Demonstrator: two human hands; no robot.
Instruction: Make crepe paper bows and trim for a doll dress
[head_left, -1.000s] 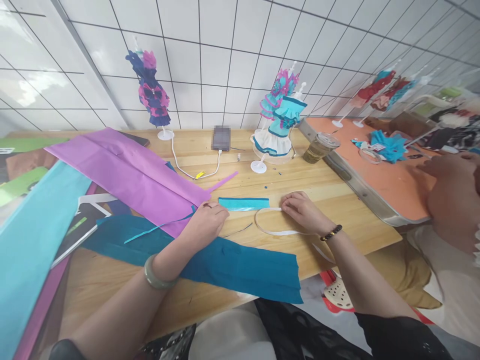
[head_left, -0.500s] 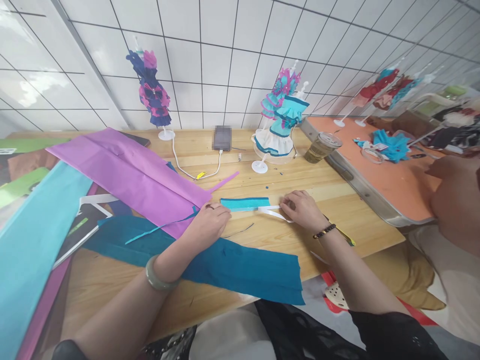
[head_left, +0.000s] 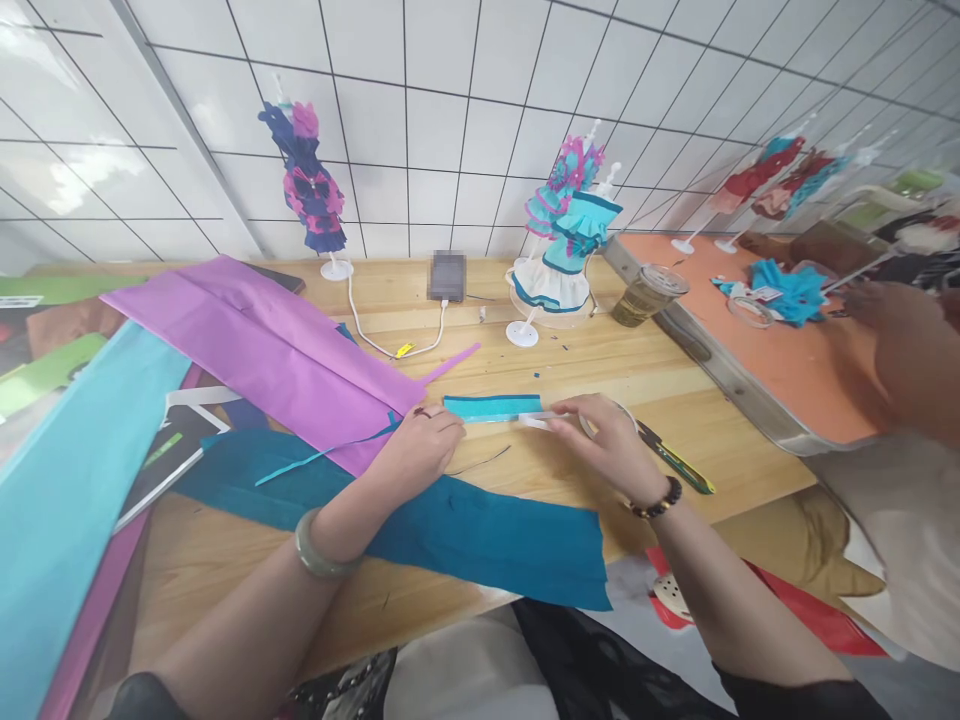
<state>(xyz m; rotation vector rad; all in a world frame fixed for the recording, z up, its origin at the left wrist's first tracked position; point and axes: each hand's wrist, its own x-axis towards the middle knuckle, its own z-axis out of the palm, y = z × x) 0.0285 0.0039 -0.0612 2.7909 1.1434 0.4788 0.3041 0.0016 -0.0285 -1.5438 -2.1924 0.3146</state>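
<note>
A short turquoise strip [head_left: 491, 407] with a dark blue upper edge lies flat on the wooden table. At its left end, my left hand [head_left: 426, 445] has its fingers closed together, pinching or pressing that end. White tape [head_left: 534, 420] runs along the strip's lower edge toward the right. My right hand [head_left: 607, 440] grips the tape near the strip's right end, thumb and fingers together. Behind these fingers shows part of a round white roll [head_left: 628, 412]. Just right of that hand rests a yellow and black utility knife [head_left: 679, 460].
Dark teal crepe paper [head_left: 495, 530] and a purple sheet [head_left: 270, 340] cover the left and front. Small dresses [head_left: 570, 250] on stands, a phone [head_left: 447, 275] with a cable and a lidded cup [head_left: 646, 295] stand at the back. Another person's arm [head_left: 915, 360] reaches over the orange table [head_left: 750, 370].
My right hand has shifted slightly and tilted, with the tape loop drawn in closer to the strip. The roll and knife show more now. The other person's arm has moved.
</note>
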